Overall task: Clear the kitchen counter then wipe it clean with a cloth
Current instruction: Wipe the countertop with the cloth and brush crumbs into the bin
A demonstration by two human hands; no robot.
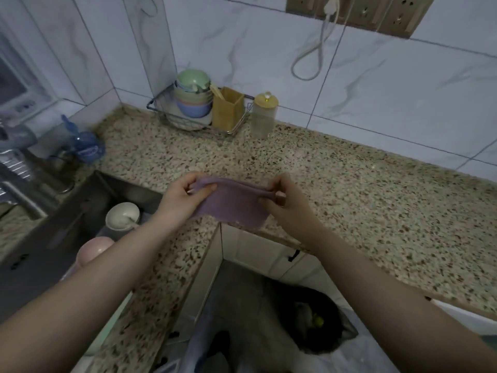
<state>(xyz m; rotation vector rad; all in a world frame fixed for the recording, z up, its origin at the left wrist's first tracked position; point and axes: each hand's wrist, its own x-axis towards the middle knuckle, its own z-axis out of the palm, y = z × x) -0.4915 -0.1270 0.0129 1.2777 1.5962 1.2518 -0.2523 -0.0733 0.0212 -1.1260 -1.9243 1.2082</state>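
Above the inner corner of the counter [349, 189], a purple cloth [231, 203] is held stretched between both hands. Its left top corner is pinched by the left hand [185, 197], and its bunched right corner by the right hand [287, 197]; each grip is closed on fabric, with the lower edge hanging just over the counter's front edge. If either pinch loosens, the cloth could drop past the edge to the floor. Wiping toward the back edge could knock the jar [263, 117] or the dish rack [199, 114], which are not yet cleared. The sink [80, 200] at the left edge holds bowls.
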